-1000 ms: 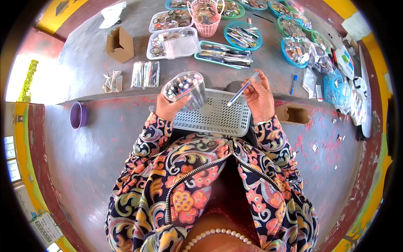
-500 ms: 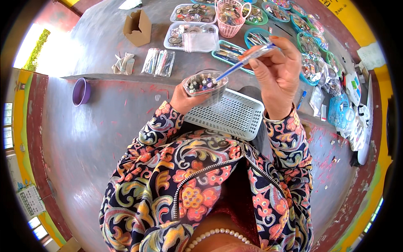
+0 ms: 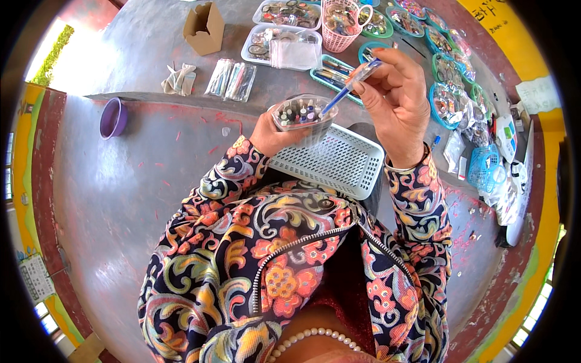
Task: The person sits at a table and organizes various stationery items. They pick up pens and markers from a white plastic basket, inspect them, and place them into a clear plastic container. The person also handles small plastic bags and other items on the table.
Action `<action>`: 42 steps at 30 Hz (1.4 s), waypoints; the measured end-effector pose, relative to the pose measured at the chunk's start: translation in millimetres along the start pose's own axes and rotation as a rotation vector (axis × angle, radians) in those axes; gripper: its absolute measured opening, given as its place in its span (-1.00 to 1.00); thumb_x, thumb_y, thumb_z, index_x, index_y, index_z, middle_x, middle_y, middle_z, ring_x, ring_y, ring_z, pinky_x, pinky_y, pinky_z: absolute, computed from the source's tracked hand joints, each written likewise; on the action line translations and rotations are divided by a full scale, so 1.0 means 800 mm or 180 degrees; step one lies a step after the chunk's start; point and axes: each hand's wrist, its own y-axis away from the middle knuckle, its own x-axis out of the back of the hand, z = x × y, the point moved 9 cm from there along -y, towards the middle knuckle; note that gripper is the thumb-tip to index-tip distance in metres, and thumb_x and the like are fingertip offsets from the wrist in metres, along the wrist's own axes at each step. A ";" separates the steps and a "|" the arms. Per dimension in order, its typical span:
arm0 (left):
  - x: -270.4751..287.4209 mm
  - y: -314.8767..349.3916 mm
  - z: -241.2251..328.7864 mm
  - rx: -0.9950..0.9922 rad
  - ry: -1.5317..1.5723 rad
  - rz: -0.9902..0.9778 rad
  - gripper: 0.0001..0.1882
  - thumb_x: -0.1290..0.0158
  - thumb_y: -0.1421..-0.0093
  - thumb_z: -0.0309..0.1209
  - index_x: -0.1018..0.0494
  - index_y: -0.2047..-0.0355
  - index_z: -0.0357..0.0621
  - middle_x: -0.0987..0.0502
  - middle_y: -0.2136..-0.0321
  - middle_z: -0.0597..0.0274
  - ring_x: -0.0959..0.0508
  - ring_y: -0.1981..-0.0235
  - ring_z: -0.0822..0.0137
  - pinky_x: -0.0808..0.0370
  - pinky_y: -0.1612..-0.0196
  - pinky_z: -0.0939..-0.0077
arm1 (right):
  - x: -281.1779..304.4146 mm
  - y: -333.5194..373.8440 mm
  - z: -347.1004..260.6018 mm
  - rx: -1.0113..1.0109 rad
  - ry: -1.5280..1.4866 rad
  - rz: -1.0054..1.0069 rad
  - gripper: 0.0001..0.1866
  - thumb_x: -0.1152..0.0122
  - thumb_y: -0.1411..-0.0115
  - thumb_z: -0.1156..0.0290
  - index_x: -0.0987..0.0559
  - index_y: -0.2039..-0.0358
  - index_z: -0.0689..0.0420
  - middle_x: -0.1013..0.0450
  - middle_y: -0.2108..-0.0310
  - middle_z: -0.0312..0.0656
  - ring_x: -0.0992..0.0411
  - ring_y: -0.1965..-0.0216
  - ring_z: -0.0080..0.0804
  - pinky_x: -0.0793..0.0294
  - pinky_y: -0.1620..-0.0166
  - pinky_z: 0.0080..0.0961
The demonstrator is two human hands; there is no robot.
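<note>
Left hand (image 3: 273,134) grips clear container (image 3: 316,134), tilted, packed with upright dark and pale pen-like sticks. Right hand (image 3: 398,100) pinches blue-and-clear pen (image 3: 342,95) between thumb and fingers, lower end at the container's rim; can't tell if it touches. White perforated basket (image 3: 362,158) sits just below the container. On the counter (image 3: 145,45) beyond: bagged pens (image 3: 232,81), open cardboard box (image 3: 204,30), pink basket (image 3: 337,40).

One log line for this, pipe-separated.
left hand: holds clear container | right hand: pinches blue pen, lower end at container's rim | white basket: below
</note>
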 end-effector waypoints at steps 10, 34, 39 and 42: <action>0.005 0.001 0.003 -0.0084 -0.0191 0.0088 -0.48 -0.25 0.00 -0.44 -0.36 0.02 -0.27 -0.53 0.21 0.27 -0.48 0.20 0.50 -0.44 0.12 0.56 | -0.016 -0.001 0.003 -0.0069 0.0231 -0.0334 -0.51 -0.24 -0.10 0.60 -0.30 -0.03 0.16 -0.46 0.31 -0.20 -0.47 0.29 -0.53 -0.49 0.20 -0.61; 0.005 0.003 0.007 -0.0078 -0.0049 0.0134 -0.50 -0.26 -0.02 -0.47 -0.37 0.02 -0.21 -0.53 0.24 0.34 -0.47 0.24 0.55 -0.44 0.17 0.60 | -0.060 0.029 0.028 0.0386 0.1343 -0.1055 -0.73 -0.31 0.12 0.55 -0.57 0.33 0.06 -0.46 0.35 -0.25 -0.38 0.19 -0.23 -0.39 0.12 -0.33; 0.009 0.004 0.002 -0.0084 -0.0029 0.0213 -0.50 -0.26 -0.01 -0.48 -0.37 0.02 -0.21 -0.53 0.21 0.31 -0.47 0.21 0.54 -0.44 0.15 0.60 | -0.063 0.044 0.025 0.0654 0.1683 -0.0977 -0.73 -0.32 0.10 0.49 -0.59 0.31 0.03 -0.43 0.13 -0.18 -0.33 0.00 -0.10 -0.35 0.00 -0.25; 0.009 0.003 -0.002 -0.0012 0.0118 0.0266 -0.50 -0.25 0.00 -0.50 -0.37 0.03 -0.25 -0.53 0.19 0.29 -0.48 0.19 0.53 -0.43 0.12 0.59 | -0.061 0.052 0.021 0.0807 0.1888 -0.0919 -0.73 -0.32 0.07 0.43 -0.58 0.28 0.00 -0.36 -0.04 -0.12 -0.25 -0.12 -0.04 -0.30 -0.05 -0.22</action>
